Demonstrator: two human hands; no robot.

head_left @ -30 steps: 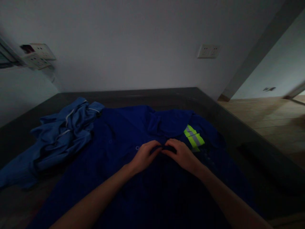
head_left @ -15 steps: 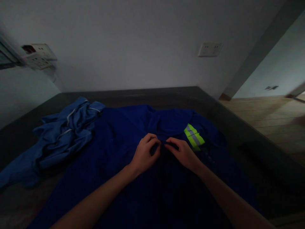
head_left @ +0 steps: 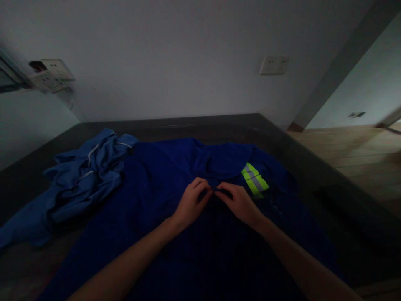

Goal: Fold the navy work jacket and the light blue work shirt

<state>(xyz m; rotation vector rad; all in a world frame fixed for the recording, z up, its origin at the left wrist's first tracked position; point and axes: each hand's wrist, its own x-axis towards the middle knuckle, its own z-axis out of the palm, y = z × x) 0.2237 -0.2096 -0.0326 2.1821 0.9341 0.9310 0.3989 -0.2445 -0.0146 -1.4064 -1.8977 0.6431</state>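
Observation:
A dark blue garment (head_left: 163, 167) lies spread over the dark surface, its collar toward the wall. Near the middle of its front, just below the collar, my left hand (head_left: 194, 200) pinches the blue fabric between thumb and fingers. Facing it, my right hand (head_left: 239, 202) pinches the same fabric, the fingertips of both hands almost touching. Whatever small part lies between the fingertips is too dark to make out. Right of my right hand is a yellow-green patch (head_left: 255, 179) with a grey stripe on the garment.
A crumpled lighter blue garment (head_left: 87, 175) with white piping lies at the left. Behind is a pale wall with a socket plate (head_left: 275, 65); more sockets (head_left: 52, 75) are at the upper left. A dark object (head_left: 354, 213) sits at the right, beyond it a tiled floor (head_left: 344, 146).
My left hand's thumb and fingers have closed together, and the fingertips of both hands have come slightly nearer each other and a little lower. The garments lie nearly as before.

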